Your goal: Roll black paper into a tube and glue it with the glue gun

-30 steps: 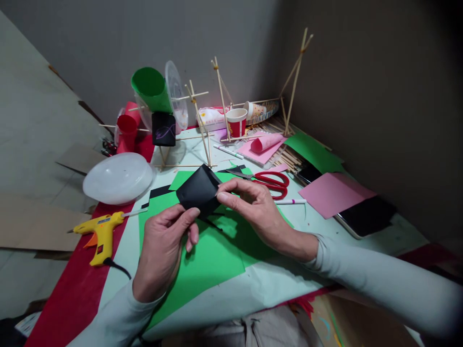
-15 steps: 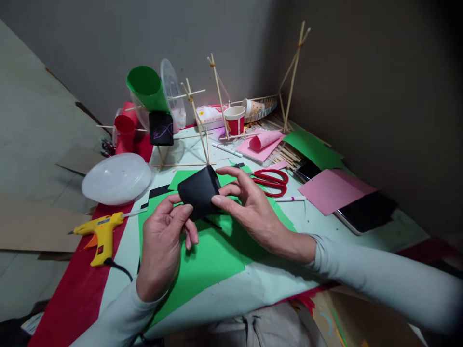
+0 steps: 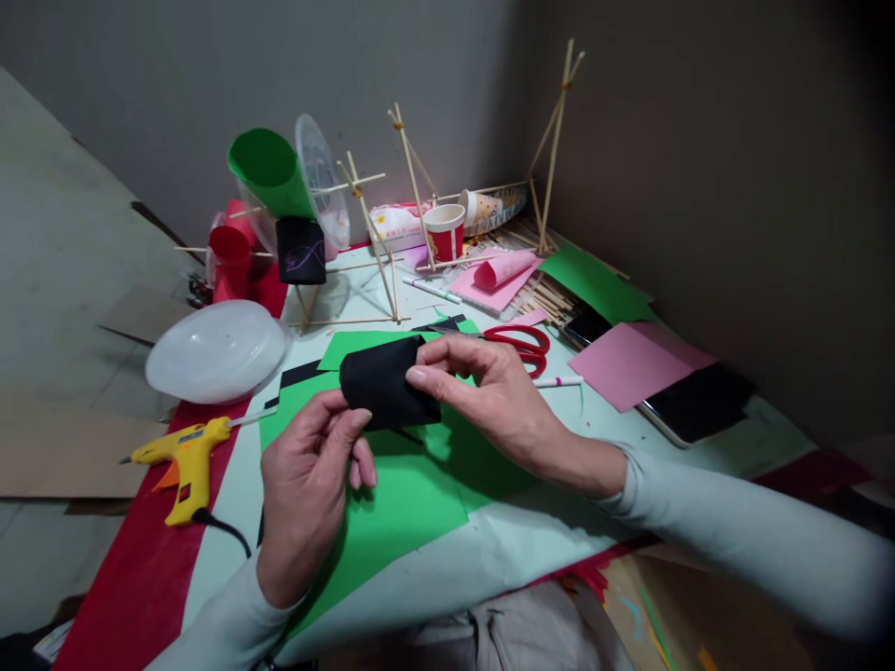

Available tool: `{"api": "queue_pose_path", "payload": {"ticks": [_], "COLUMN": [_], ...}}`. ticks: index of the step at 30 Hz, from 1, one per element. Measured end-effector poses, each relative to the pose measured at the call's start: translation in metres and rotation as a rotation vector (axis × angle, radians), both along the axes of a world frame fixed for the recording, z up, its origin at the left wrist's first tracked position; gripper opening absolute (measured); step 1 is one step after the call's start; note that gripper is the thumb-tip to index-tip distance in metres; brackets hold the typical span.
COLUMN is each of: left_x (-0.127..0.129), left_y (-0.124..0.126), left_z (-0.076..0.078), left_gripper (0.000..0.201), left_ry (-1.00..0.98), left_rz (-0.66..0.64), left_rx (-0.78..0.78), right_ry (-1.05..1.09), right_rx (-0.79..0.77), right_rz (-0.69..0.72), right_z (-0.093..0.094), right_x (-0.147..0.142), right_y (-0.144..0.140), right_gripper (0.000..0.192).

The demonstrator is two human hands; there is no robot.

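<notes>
Both hands pinch black paper roll (image 3: 387, 382) above green sheet (image 3: 392, 494): left hand (image 3: 308, 485) under near end, right hand (image 3: 489, 396) curled over top, holding the curl. Glue gun (image 3: 183, 454) left of sheet.

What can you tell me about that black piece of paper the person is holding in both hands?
The black paper looks like thin, matte craft paper curled into a short roll lying roughly sideways. It is held in the air above a green sheet on the table. The left hand pinches its lower left end between thumb and fingers; the right hand grips its right end, thumb in front and fingers over the top. No marks show on it. Whether its edges are glued cannot be told.
</notes>
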State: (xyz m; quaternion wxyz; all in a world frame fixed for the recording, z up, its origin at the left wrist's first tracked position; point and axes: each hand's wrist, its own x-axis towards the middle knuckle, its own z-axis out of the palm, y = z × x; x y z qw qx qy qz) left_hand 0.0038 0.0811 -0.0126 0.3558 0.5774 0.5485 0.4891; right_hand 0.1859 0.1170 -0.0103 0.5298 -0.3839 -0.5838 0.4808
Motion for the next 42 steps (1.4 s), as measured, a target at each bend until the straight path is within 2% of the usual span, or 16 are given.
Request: {"api": "queue_pose_path", "payload": {"ticks": [10, 15, 18, 23, 29, 38, 42], "left_x": [0.000, -0.003, -0.005, -0.010, -0.013, -0.018, -0.019], "left_y": [0.000, 0.000, 0.000, -0.001, 0.001, 0.005, 0.006], "left_z": [0.002, 0.002, -0.001, -0.006, -0.009, -0.015, -0.015], "left_gripper": [0.014, 0.014, 0.010, 0.008, 0.009, 0.013, 0.008], "left_ry": [0.033, 0.097, 0.171, 0.328, 0.417, 0.609, 0.568], "left_rz": [-0.022, -0.001, 0.021, 0.051, 0.041, 0.000, 0.043], "left_rx": [-0.065, -0.044, 0.013, 0.203, 0.335, 0.590, 0.541], "right_ry": [0.112, 0.117, 0.131, 0.144, 0.157, 0.309, 0.326], "right_rx": [-0.072, -0.083, -0.064, -0.087, -0.133, -0.225, -0.201], "right_rz": [-0.012, 0.042, 0.063, 0.125, 0.103, 0.128, 0.205], "right_z": [-0.001, -0.004, -0.002, 0.001, -0.004, -0.014, -0.016], "right_x": [-0.002, 0.001, 0.005, 0.007, 0.005, 0.001, 0.002], "right_y": [-0.002, 0.002, 0.006, 0.007, 0.004, 0.005, 0.006], "right_gripper": [0.021, 0.018, 0.018, 0.026, 0.035, 0.031, 0.023]}}
